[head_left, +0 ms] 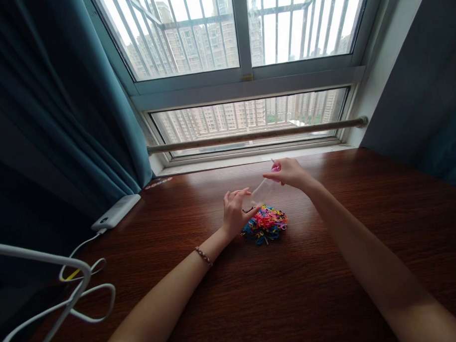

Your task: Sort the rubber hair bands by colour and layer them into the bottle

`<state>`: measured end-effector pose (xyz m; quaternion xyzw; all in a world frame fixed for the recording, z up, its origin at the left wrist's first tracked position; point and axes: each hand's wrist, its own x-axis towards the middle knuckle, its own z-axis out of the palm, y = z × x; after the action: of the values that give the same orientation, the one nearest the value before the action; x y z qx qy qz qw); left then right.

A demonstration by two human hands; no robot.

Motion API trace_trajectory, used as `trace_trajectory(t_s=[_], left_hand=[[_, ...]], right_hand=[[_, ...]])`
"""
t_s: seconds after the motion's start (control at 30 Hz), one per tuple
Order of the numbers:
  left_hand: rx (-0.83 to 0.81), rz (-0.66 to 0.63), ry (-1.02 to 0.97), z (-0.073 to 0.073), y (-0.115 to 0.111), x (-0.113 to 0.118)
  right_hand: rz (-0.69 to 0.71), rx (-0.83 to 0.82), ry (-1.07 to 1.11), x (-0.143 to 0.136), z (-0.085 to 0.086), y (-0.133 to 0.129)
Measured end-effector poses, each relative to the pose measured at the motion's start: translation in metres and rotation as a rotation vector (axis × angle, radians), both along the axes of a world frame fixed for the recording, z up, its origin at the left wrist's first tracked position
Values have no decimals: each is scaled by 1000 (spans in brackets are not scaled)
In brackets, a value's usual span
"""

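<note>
A see-through plastic container (261, 191) with a pink top (276, 170) is held tilted over the table, its pink end up and to the right. My left hand (237, 210) grips the lower end between thumb and fingers. At the pink end, my right hand (290, 173) pinches the top; whether the top is loose or attached I cannot tell. Right below the container lies a heap of small colourful rubber bands (265, 223), mostly red, pink, blue and yellow, with the left thumb just above its edge.
Both forearms reach over a dark brown wooden table (292, 288). On the left lie a white power bank (116, 213) and its white cable (92, 290), near a blue curtain (110, 120). A metal rail (256, 136) crosses the window behind the table.
</note>
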<state>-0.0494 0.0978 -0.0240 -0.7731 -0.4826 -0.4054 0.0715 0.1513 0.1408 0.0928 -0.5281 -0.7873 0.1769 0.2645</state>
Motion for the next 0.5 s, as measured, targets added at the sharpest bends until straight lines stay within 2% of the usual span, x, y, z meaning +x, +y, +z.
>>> trace_trajectory(t_s=[0.1, 0.23, 0.37, 0.5], left_hand=[[-14, -13, 24, -1, 1, 0], [-32, -20, 42, -1, 1, 1], [-61, -49, 39, -1, 1, 0], [-94, -83, -27, 4, -1, 2]], right_hand=[[-179, 134, -185, 17, 12, -1], [-364, 94, -374, 33, 20, -2], [-399, -18, -454, 38, 17, 0], [-335, -38, -422, 35, 17, 0]])
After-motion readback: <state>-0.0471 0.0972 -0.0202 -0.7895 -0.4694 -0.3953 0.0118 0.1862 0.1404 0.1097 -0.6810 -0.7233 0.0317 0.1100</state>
